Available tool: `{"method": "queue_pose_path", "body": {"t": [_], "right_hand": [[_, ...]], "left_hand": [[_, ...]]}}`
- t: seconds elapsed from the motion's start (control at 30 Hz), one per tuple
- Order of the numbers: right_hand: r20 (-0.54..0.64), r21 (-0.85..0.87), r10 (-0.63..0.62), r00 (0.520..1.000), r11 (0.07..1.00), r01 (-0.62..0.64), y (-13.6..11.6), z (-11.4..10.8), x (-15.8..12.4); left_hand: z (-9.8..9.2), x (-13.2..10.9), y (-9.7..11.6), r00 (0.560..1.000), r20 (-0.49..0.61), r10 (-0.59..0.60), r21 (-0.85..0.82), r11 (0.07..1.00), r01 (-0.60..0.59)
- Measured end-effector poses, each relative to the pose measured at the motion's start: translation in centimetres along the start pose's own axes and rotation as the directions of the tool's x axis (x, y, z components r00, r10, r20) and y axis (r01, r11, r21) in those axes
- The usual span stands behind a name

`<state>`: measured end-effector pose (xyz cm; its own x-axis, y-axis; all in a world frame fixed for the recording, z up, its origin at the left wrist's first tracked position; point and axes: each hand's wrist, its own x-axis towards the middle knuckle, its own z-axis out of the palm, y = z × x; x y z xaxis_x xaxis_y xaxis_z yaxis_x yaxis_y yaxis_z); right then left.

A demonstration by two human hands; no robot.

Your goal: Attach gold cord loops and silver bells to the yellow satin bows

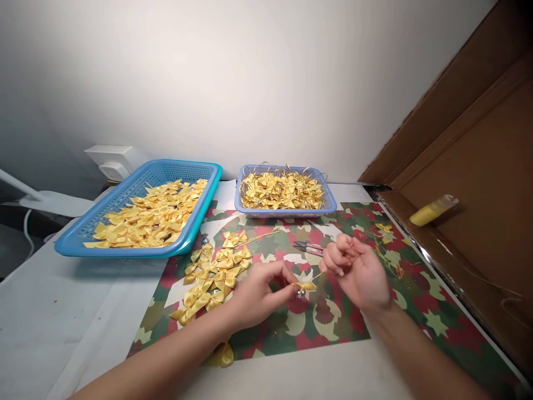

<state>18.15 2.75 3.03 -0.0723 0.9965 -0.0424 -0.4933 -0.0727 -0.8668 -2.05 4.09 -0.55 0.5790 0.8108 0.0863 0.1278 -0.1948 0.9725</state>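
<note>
Between thumb and fingers, my left hand (266, 291) pinches a yellow ribbon bow (307, 285) with a small silver bell (300, 293) hanging under it. My right hand (358, 272) is closed, palm turned up, just right of the bow. A thin gold cord (318, 275) runs from the bow toward its fingertips, which are pressed together on the cord. Left of my left hand lies a loose pile of yellow bows (225, 264), with a few gold cords (260, 237) beside it. Thread snips (308, 249) rest on the mat behind my right hand.
A blue basket (120, 253) of yellow bows stands at the left. At the back, a smaller basket (287, 212) holds bows with gold cords. Camouflage-patterned paper (270, 344) covers the table. Cardboard (470, 139) walls the right side, with a yellow tube (431, 211) against it.
</note>
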Motion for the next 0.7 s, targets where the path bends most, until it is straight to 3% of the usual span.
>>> {"method": "queue_pose_path", "body": {"t": [0.13, 0.23, 0.33, 0.47, 0.6, 0.7], "right_hand": [[0.077, -0.031, 0.144, 0.987, 0.989, -0.141, -0.4, 1.4, 1.1], [0.095, -0.114, 0.235, 0.967, 0.968, -0.224, -0.4, 2.5, 2.1], [0.120, -0.159, 0.287, 0.950, 0.950, -0.267, -0.4, 3.3, 2.6], [0.127, -0.173, 0.233, 0.964, 0.962, -0.210, 0.1, 3.8, 2.3], [0.089, -0.228, 0.181, 0.979, 0.961, -0.157, 1.4, 3.8, 1.5], [0.036, -0.234, 0.126, 0.991, 0.965, -0.114, 2.1, 3.4, 1.2]], "left_hand": [[0.0, -0.2, 0.5, 0.971, 0.116, 0.207, 0.301, 0.925, -0.233], [0.0, -0.3, 0.4, 0.909, 0.188, 0.371, 0.459, 0.785, -0.415], [0.0, -0.3, 0.2, 0.851, 0.254, 0.459, 0.559, 0.648, -0.517], [0.2, -0.4, 0.0, 0.832, 0.280, 0.479, 0.620, 0.571, -0.538], [0.4, -0.5, -0.6, 0.888, 0.199, 0.415, 0.648, 0.624, -0.437], [0.5, -0.5, -1.1, 0.903, 0.197, 0.382, 0.656, 0.633, -0.411]]}}
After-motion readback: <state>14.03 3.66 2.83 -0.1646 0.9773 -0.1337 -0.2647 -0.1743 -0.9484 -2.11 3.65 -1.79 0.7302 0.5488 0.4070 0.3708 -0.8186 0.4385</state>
